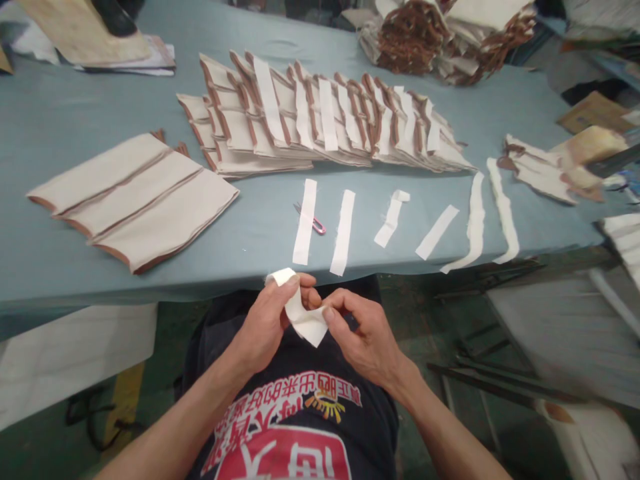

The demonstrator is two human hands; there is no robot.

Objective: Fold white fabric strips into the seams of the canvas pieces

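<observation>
A white cloth strip (306, 321) hangs bent between my two hands, in front of the table's near edge. My left hand (273, 313) pinches its upper part, and my right hand (363, 333) pinches its right edge between thumb and fingers. Just beyond, two straight white strips (343, 233) lie on the blue-green table; the left one partly covers small pink-handled snips (319, 227). Further right are a folded strip (393, 219), a short strip (437, 232) and two long wavy strips (505, 213).
Overlapping beige panels with brown edges (240, 127), several topped by white strips, cross the table (270, 233). A beige stack (135, 193) lies left. Bundled brown-edged cloth (415, 40) sits at the back right. Metal framework stands at the right.
</observation>
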